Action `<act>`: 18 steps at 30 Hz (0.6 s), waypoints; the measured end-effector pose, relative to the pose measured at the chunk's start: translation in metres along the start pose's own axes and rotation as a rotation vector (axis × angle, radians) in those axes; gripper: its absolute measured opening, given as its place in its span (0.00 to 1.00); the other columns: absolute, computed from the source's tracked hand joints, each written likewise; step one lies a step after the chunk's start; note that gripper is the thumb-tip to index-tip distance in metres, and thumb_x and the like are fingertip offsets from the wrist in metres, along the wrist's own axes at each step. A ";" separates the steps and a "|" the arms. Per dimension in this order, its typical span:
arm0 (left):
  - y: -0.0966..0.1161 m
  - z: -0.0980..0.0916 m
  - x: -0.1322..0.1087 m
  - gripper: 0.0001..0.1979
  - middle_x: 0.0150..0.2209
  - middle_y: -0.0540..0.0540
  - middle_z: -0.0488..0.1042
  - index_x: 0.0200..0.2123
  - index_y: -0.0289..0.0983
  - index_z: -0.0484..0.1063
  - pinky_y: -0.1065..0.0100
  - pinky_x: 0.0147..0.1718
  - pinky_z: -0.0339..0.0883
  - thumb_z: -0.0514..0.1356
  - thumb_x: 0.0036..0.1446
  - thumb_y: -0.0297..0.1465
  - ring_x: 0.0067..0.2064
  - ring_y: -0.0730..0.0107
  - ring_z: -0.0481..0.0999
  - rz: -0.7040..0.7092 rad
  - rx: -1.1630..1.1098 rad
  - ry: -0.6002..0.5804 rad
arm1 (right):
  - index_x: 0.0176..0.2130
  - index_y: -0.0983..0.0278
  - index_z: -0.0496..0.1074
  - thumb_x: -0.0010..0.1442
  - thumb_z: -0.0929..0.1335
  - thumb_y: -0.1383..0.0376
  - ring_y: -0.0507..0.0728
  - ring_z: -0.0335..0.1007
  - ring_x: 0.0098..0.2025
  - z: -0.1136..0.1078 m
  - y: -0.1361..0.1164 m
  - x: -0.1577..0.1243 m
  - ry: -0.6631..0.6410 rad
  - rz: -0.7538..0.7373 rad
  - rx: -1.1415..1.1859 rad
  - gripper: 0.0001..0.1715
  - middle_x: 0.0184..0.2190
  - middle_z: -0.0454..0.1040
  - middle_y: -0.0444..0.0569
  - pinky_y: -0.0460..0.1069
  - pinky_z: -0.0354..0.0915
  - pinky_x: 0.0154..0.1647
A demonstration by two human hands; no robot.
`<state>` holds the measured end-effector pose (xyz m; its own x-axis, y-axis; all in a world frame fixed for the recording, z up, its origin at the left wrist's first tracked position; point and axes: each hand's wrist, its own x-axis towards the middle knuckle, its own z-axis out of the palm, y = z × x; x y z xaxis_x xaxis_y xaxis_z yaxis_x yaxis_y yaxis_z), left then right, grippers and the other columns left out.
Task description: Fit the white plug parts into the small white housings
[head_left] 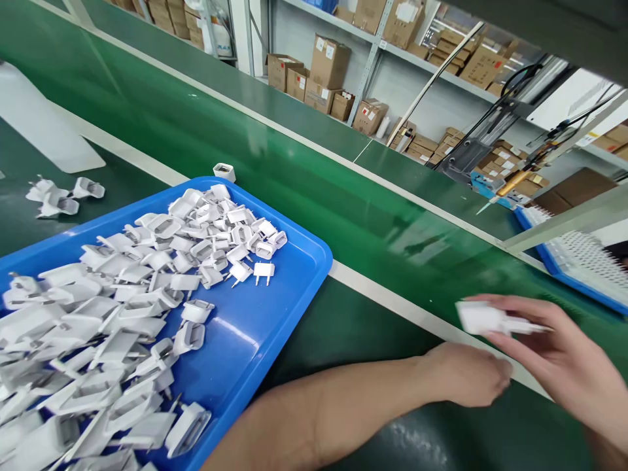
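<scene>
My right hand (559,347) pinches a white plug housing (481,318) between thumb and fingers, its pins pointing right toward the palm. Just left of it, my left hand (468,374) is curled closed above the dark green bench, back upward. Its fingertips are turned away, so whatever they hold, if anything, is hidden. My left forearm stretches across the front of a blue tray (294,307). Heaped in that tray are many white two-pin plug housings (161,226), most lying on their sides.
A few loose plug housings (57,201) lie left of the tray, and another single housing (224,172) sits behind it. The green conveyor belt (343,190) runs beyond. At right stand a dispenser-like fixture (510,183) and a second blue tray (579,281) of white parts. Shelves hold cardboard boxes (330,62).
</scene>
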<state>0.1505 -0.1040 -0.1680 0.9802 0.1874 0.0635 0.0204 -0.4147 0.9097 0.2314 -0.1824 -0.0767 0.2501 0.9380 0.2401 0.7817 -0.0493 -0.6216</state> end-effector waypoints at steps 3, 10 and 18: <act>-0.007 -0.008 0.007 0.16 0.54 0.36 0.72 0.55 0.37 0.69 0.61 0.49 0.74 0.51 0.67 0.26 0.53 0.57 0.77 -0.018 -0.041 0.103 | 0.50 0.48 0.69 0.59 0.73 0.46 0.70 0.78 0.46 -0.021 0.050 -0.048 0.315 0.282 -0.041 0.22 0.49 0.76 0.59 0.61 0.77 0.37; -0.011 -0.013 0.008 0.31 0.58 0.39 0.72 0.60 0.37 0.67 0.54 0.57 0.69 0.65 0.51 0.29 0.57 0.52 0.73 0.220 -0.055 -0.047 | 0.52 0.58 0.69 0.65 0.69 0.48 0.65 0.77 0.47 0.021 0.073 -0.090 0.207 0.348 -0.041 0.23 0.49 0.77 0.53 0.59 0.76 0.47; 0.001 -0.023 0.012 0.16 0.53 0.48 0.77 0.54 0.44 0.74 0.62 0.54 0.70 0.62 0.63 0.35 0.52 0.60 0.76 0.061 -0.154 -0.141 | 0.52 0.60 0.65 0.74 0.61 0.58 0.58 0.76 0.42 0.032 0.090 -0.093 0.394 0.082 -0.062 0.11 0.45 0.76 0.52 0.52 0.72 0.40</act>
<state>0.1578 -0.0818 -0.1565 0.9967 0.0353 0.0724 -0.0598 -0.2781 0.9587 0.2601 -0.2633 -0.1785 0.5033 0.7275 0.4663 0.7799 -0.1501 -0.6077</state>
